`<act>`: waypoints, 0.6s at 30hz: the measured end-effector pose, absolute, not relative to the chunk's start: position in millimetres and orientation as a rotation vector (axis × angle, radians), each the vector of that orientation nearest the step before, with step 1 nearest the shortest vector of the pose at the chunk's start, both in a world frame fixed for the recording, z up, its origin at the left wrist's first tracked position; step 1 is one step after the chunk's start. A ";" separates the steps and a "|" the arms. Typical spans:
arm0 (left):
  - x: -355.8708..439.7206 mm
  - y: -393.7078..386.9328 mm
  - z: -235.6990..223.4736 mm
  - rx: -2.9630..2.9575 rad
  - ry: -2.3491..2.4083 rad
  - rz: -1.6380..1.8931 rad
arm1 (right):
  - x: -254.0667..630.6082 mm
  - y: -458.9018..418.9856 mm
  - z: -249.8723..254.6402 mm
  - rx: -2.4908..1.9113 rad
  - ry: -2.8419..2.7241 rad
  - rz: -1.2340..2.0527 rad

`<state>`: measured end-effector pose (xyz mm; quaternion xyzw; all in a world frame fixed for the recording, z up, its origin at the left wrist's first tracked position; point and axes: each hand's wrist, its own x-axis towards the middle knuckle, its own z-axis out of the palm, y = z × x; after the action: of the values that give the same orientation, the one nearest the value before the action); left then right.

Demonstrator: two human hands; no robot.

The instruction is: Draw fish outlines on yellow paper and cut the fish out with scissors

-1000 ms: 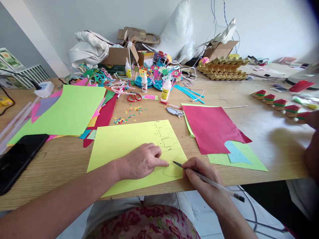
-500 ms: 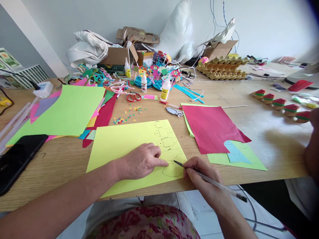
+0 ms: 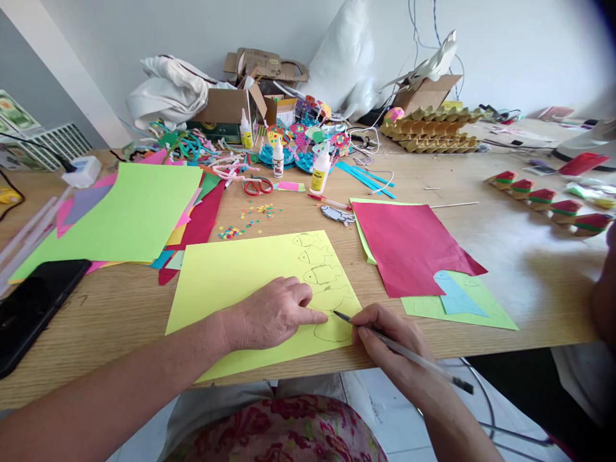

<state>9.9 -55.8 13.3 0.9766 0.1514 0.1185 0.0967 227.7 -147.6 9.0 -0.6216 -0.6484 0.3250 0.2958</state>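
A yellow sheet of paper (image 3: 226, 276) lies at the table's front edge, with a column of fish outlines drawn down its right side. My left hand (image 3: 274, 311) rests on the sheet, index finger stretched out beside the lowest outline, thumb apart, the other fingers partly curled and nothing held. In my right hand (image 3: 392, 340) is a clear-barrelled pen (image 3: 418, 358), gripped near its tip. Its dark point meets the paper just right of my left fingertip, at the top of the lowest outline. That outline is partly hidden by my hands.
Coloured paper (image 3: 144, 205) and a black phone (image 3: 41, 308) lie left. Red paper (image 3: 409, 247) overlaps green and blue pieces to the right. Beyond are confetti dots, red scissors (image 3: 257, 186), a glue bottle (image 3: 319, 172) and egg trays (image 3: 428, 131). Another person's arm (image 3: 605, 295) shows far right.
The pen's tip and back end have shifted only slightly. My left hand stays in place on the sheet. At the far right, the other person's hand has drawn back from the row of painted carton pieces.
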 end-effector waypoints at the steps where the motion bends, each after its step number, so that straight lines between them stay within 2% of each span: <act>1: 10.0 -55.7 13.3 2.889 0.447 0.356 | 227.8 -147.5 8.9 -1.651 -1.729 0.872; 18: 9.6 -54.5 12.4 2.858 0.443 0.376 | 228.0 -146.0 8.9 -1.674 -1.704 0.864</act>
<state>9.6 -54.5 12.4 0.9738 0.1508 0.1280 0.1122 228.0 -146.0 8.9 -0.6294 -0.6407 0.3250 0.2962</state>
